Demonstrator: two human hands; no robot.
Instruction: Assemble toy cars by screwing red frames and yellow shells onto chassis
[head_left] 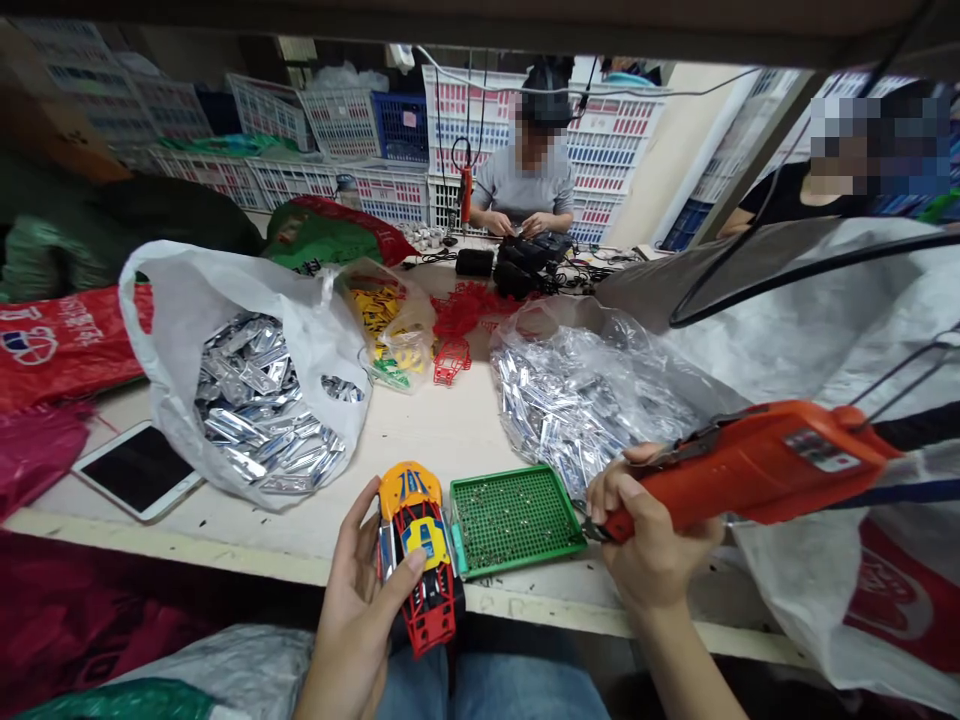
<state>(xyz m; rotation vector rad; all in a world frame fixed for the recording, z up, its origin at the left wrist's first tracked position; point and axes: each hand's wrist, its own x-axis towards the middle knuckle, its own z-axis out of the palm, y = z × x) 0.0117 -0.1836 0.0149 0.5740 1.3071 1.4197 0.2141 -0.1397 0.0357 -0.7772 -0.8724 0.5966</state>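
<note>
The table (439,425) spreads under everything, so I set my clock on the tray. A white bag (309,338) of shiny silver parts sits at ten o'clock, and a clear bag (645,380) of more at one. Here's the orange electric screwdriver (784,465), lying back toward three o'clock, with my right hand (649,525) wrapped close around its nose end. I'd keep that grip relaxed and right behind the tip, since the long body looks likely to swing. The green tray (525,560) is just beside that tip. Over between eight and nine, my left hand (360,590) holds the toy car (433,540), thumb down on its yellow roof, other fingers around its flank. Steady is best: firm hold, light thumb, no squeezing those thin red bars. Smallest of all, bits of metal (502,515) dot the tray; screws, perhaps, too small to tell. I'd avoid nudging that rim.
</note>
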